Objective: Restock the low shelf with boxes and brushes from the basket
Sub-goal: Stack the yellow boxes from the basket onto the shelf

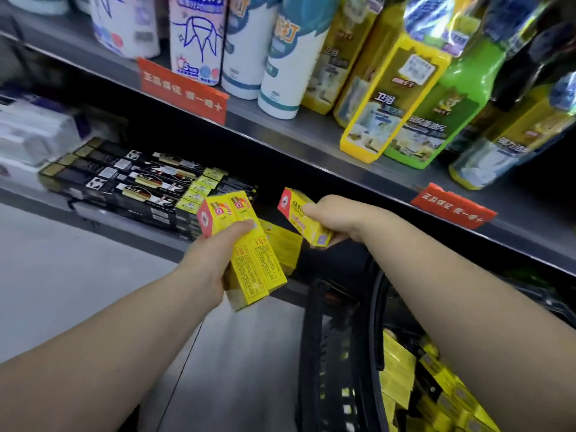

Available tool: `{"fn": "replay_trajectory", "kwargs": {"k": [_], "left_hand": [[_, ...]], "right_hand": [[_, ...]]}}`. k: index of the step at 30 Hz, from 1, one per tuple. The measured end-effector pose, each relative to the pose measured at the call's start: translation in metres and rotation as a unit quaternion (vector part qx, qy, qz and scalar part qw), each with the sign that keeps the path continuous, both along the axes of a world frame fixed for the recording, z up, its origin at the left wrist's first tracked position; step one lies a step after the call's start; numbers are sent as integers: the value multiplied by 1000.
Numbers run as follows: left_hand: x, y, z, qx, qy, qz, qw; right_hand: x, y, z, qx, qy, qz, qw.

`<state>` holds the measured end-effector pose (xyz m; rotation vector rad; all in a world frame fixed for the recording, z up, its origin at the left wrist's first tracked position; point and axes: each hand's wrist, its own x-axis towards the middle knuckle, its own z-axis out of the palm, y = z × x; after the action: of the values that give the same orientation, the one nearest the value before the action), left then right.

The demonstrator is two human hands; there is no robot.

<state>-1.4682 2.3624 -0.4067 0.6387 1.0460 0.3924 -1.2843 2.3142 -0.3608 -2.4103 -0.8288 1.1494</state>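
Several yellow boxes [252,263] are bunched in the left hand [208,260], thumb and fingers wrapped round them, red ends up, held in front of the low shelf [93,213]. One single yellow box [304,221] is clamped in the right hand [338,216], just right of the left grip and apart from that bunch, tilted, red end toward the shelf. Behind the left grip loose yellow boxes [285,244] lie on the shelf, with black boxes [131,185] stacked to its left; below the right grip the basket [324,338] holds more yellow packs [402,375].
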Motion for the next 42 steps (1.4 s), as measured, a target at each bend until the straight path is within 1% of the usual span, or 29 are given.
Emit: {"fn": "replay_trajectory", "kwargs": {"k": [1,3,6,9,11,14,18,20,24,26,28,29,30,31,32,33,34,35,36,37,39,42], "left_hand": [[0,7,-4,4,7,11,1000],[0,20,-11,15,15,23,1000],[0,34,-18,25,35,35,998],[1,43,-25,24,48,47,997],[5,46,-29,17,46,45,998],[12,50,-33,15,47,37,998],[18,55,-38,14,50,31,998],[20,57,-41,12,49,29,998],[22,58,-43,13,47,25,999],[24,59,-44,17,53,20,998],[25,62,-45,21,61,22,998],[25,63,-45,23,62,26,997],[27,63,-45,24,63,30,997],[28,64,-45,25,62,33,997],[30,63,-43,27,59,34,997],[32,63,-43,30,53,34,998],[34,62,-43,35,44,31,998],[35,61,-43,42,35,26,998],[36,60,-43,48,27,19,998],[37,59,-43,50,17,10,999],[37,56,-44,42,-7,-16,999],[39,54,-44,42,-5,-35,998]], "right_hand": [[8,10,-11,-32,-69,32,997],[22,26,-32,-99,-187,89,973],[39,43,-66,-148,-250,161,943],[58,53,-104,-179,-295,182,921],[68,56,-126,-171,-297,161,926],[82,61,-153,-155,-262,180,936],[93,69,-181,-186,-223,207,934],[96,72,-190,-207,-203,215,933],[96,75,-195,-198,-169,220,940],[87,76,-187,-224,-190,225,929],[75,81,-165,-252,-245,242,904],[65,86,-149,-235,-256,252,903],[56,91,-132,-186,-241,260,917],[45,94,-113,-114,-188,253,942],[31,95,-94,-38,-95,220,970],[17,92,-78,25,33,170,984],[6,85,-65,73,164,130,975],[-1,77,-57,97,258,103,956],[-6,69,-51,101,294,104,945],[-8,62,-49,96,287,121,945],[-4,51,-49,79,242,154,955],[19,47,-49,71,181,150,969]]}}
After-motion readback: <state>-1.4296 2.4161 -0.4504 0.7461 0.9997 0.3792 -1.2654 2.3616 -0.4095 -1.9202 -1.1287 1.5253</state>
